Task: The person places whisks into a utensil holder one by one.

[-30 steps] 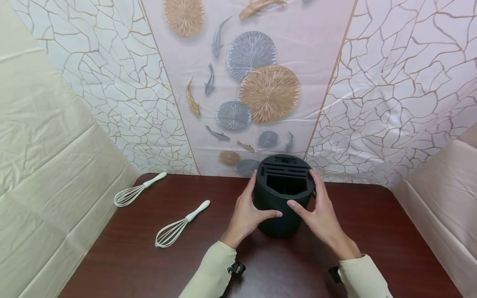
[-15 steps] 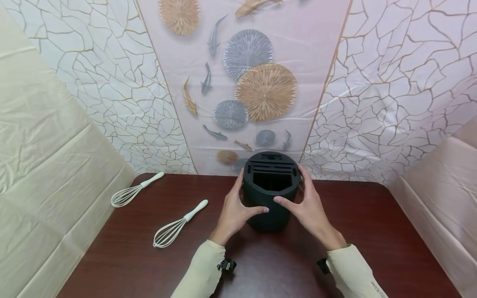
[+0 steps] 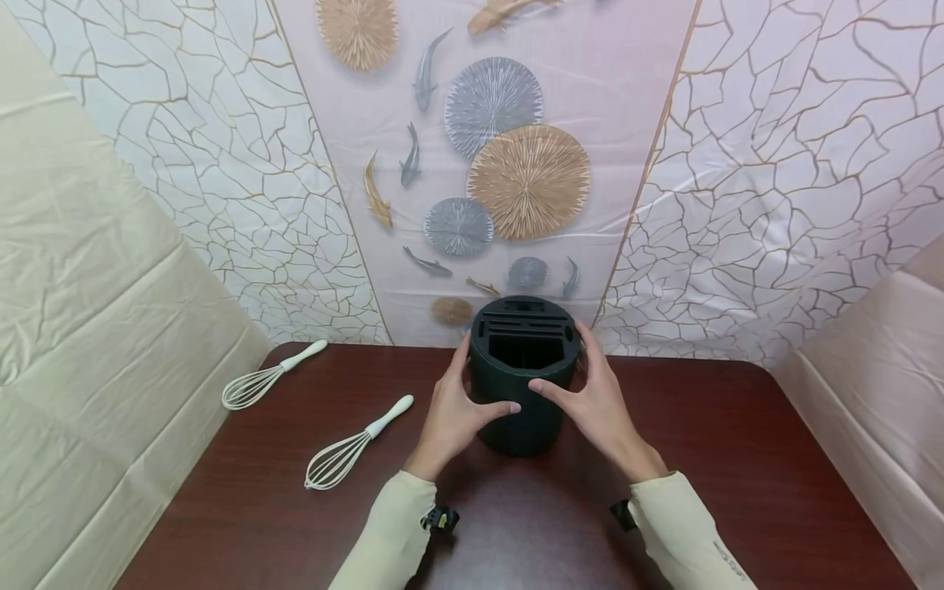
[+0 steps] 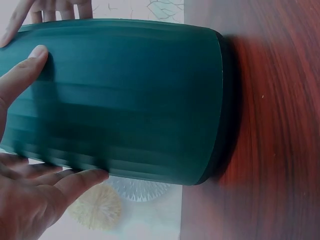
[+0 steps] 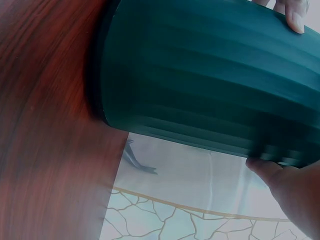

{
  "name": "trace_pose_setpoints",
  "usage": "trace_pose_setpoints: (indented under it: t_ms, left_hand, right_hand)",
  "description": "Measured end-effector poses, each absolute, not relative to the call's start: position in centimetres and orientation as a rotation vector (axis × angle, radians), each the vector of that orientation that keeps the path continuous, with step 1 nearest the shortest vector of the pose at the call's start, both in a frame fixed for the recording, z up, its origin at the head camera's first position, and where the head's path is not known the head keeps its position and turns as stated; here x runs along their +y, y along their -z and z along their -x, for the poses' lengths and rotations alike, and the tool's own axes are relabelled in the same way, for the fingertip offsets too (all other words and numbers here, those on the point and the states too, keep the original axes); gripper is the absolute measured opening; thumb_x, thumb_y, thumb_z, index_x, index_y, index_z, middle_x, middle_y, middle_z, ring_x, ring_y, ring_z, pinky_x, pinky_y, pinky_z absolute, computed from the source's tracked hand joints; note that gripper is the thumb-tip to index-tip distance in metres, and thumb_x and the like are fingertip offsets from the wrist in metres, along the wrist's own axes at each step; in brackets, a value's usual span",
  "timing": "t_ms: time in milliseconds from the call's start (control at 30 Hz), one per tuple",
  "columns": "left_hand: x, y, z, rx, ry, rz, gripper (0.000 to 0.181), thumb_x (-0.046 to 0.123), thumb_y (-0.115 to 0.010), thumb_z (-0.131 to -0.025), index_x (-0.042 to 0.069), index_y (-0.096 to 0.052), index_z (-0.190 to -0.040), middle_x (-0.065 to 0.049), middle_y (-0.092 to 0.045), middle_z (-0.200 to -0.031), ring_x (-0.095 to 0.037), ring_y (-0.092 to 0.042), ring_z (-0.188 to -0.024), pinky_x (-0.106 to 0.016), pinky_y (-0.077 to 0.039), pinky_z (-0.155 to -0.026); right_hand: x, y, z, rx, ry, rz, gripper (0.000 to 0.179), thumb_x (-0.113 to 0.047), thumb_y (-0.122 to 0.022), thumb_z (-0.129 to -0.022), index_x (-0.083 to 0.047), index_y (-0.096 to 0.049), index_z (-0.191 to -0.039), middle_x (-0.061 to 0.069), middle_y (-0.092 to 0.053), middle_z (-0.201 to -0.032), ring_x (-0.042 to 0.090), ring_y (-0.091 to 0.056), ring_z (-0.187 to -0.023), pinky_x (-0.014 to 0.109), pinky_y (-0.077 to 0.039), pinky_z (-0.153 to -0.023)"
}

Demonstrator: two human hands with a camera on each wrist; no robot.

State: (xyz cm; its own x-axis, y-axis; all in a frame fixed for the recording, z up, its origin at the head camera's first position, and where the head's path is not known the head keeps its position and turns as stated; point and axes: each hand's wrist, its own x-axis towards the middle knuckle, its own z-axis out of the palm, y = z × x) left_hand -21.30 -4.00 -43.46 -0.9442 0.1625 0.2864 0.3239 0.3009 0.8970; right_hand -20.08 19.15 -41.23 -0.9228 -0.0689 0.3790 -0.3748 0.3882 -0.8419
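A dark green, round knife block (image 3: 519,430) stands upright on the table near its back edge. Its black top has several narrow slots and one large opening facing me. My left hand (image 3: 451,410) grips its left side, thumb across the front and fingers reaching round the side. On the opposite side my right hand (image 3: 596,401) holds it the same way, with the thumb higher on the front. The left wrist view shows the ribbed green wall (image 4: 130,100) with fingertips along both edges. In the right wrist view, its base (image 5: 112,95) is right at the tabletop.
Two white whisks lie on the left of the dark red-brown table (image 3: 737,475): one whisk (image 3: 273,375) near the back left corner, another whisk (image 3: 359,442) closer to the middle. A patterned cloth backdrop (image 3: 634,164) rises behind the table, and beige cloth (image 3: 96,328) hangs at the sides.
Both hands have shifted the knife block to the left across the table, keeping hold of it. The two whisks lie where they were.
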Motion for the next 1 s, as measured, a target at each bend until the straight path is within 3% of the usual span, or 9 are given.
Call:
trace_pose_setpoints:
  t_ms: [167,433,567,800,1000]
  left_hand:
    - [-4.3,43.5,21.5,-2.431,1.734,0.432,0.125,0.030,-0.098,-0.076,0.035,-0.017,-0.169,0.004,-0.035,-0.169,-0.022,-0.040,-0.152,-0.053,-0.043,-0.118]
    - [-4.7,43.8,22.0,-2.417,1.796,0.467,0.124,0.027,-0.098,-0.077,0.040,-0.015,-0.168,0.006,-0.032,-0.170,-0.024,-0.038,-0.154,-0.057,-0.039,-0.119]
    - [-5.0,43.9,22.2,-2.422,1.801,0.493,0.123,0.028,-0.097,-0.078,0.041,-0.015,-0.168,0.007,-0.030,-0.171,-0.024,-0.036,-0.154,-0.058,-0.039,-0.118]
    - [-5.4,43.8,22.3,-2.449,1.769,0.485,0.122,0.030,-0.096,-0.079,0.045,-0.013,-0.167,0.009,-0.030,-0.170,-0.021,-0.037,-0.153,-0.053,-0.040,-0.119]
    - [-5.4,43.8,22.3,-2.484,1.750,0.490,0.119,0.033,-0.094,-0.082,0.037,-0.014,-0.169,0.006,-0.028,-0.172,-0.022,-0.036,-0.154,-0.054,-0.042,-0.118]
  right_hand:
    - [18.7,41.3,20.2,-2.412,-1.535,-0.352,0.108,-0.034,-0.086,-0.091,-0.016,-0.015,-0.170,0.014,-0.024,-0.171,0.038,-0.035,-0.154,0.060,-0.036,-0.120]
    - [19.1,41.4,20.6,-2.450,-1.437,-0.388,0.104,-0.036,-0.083,-0.093,-0.019,-0.015,-0.170,0.014,-0.020,-0.173,0.041,-0.036,-0.152,0.062,-0.036,-0.119]
    - [19.7,41.0,21.1,-2.447,-1.346,-0.449,0.101,-0.033,-0.083,-0.093,-0.019,-0.018,-0.170,0.011,-0.016,-0.175,0.040,-0.031,-0.154,0.068,-0.031,-0.120]
    - [20.2,40.3,22.8,-2.523,-1.282,-0.569,0.094,-0.046,-0.076,-0.097,-0.024,-0.022,-0.169,0.002,-0.011,-0.177,0.036,-0.015,-0.161,0.076,-0.021,-0.119]
    - [20.1,40.0,23.3,-2.545,-1.265,-0.583,0.092,-0.053,-0.075,-0.096,-0.022,-0.027,-0.168,0.001,-0.013,-0.176,0.036,-0.015,-0.160,0.076,-0.021,-0.119]
